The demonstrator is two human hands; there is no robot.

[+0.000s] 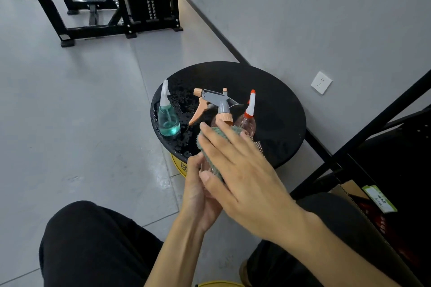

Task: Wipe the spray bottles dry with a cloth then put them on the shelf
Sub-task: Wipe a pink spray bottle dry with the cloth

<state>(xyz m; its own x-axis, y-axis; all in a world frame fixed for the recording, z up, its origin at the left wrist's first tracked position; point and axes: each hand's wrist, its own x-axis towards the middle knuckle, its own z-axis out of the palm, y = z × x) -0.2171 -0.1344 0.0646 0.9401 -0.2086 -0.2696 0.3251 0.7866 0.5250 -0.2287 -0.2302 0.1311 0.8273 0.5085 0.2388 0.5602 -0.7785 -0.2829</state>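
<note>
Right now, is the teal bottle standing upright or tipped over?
Upright. The teal bottle stands on its base on the black table, with its nozzle pointing up.

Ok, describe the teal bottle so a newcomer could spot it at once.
Find the round black table by the grey wall. The teal bottle stands at its wet left edge. Only it holds blue-green liquid under a plain white nozzle.
</note>
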